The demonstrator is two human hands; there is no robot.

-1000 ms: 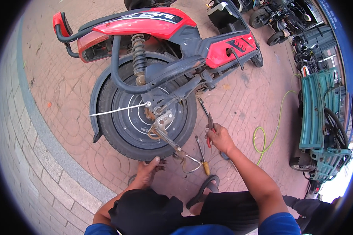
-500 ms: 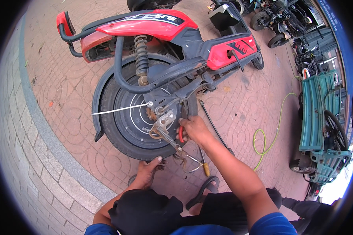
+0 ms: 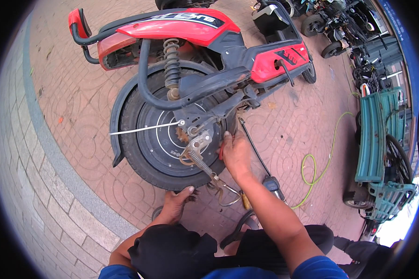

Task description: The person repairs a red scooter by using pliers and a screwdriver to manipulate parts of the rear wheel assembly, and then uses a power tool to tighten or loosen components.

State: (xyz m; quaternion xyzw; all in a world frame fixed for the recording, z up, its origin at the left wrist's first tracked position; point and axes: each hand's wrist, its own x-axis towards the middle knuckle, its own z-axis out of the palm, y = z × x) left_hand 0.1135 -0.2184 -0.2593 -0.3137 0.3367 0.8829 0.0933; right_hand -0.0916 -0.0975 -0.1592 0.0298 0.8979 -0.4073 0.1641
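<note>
The rear wheel of a red electric scooter [image 3: 181, 21] is in front of me, its black tire [image 3: 142, 169] around a dark hub [image 3: 149, 146]. At the tire's lower edge my left hand [image 3: 174, 204] is closed, thumb along the rubber and fingers partly hidden beneath. On the wheel's right side, my right hand [image 3: 235, 151] is closed around a red-handled tool [image 3: 221, 151], mostly covered by the fingers, so its kind is unclear. A kickstand with a spring [image 3: 199, 162] hangs between the hands. A thin pale rod [image 3: 144, 129] reaches left from the axle area.
A black hose [image 3: 253, 146] with a gauge [image 3: 272, 185] lies right of my right hand. A yellow-handled tool [image 3: 246, 201] rests near my sandal [image 3: 235, 232]. Further right are a green hose [image 3: 314, 179] and a teal cargo tricycle [image 3: 372, 144]. Parked vehicles [image 3: 335, 32] stand at the back.
My right hand has moved up and slightly right along the wheel's edge, and less of the red handle shows. More of the gauge is visible. The left hand stays put.
</note>
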